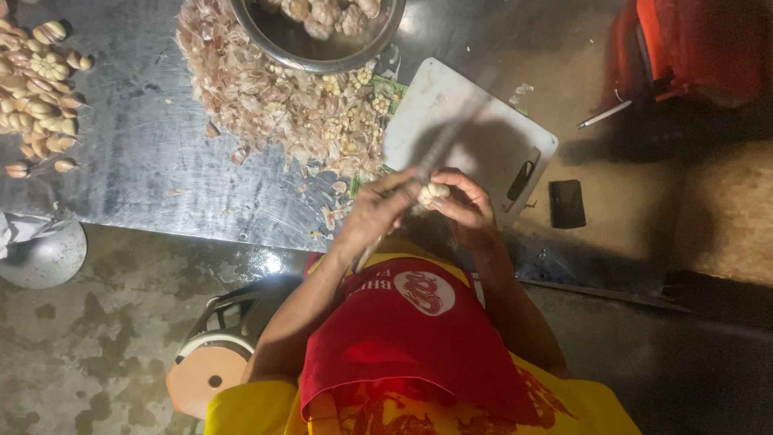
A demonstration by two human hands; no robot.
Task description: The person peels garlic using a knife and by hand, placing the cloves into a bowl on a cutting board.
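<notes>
Stainless steel tabletop [145, 153] fills the upper left of the view, with a stained concrete floor [88, 346] below it. At the table's near edge the left hand [377, 211] and the right hand [465, 208] meet, both curled closely around one pale garlic bulb [433, 193] held between the fingertips, just in front of a white plastic cutting board [475, 129]. A long knife blade [439, 149] runs up from the hands across the board (blurred, so which hand grips its handle I cannot tell). Left of the board lies a heap of papery garlic skins [274, 105], partly under a steel bowl [318, 44] holding peeled cloves. Unpeeled garlic bulbs [40, 89] sit piled at the far left edge. A red apron [411, 338] over a yellow shirt covers the person's lap, and a small dark flat object [567, 203] lies right of the board.
</notes>
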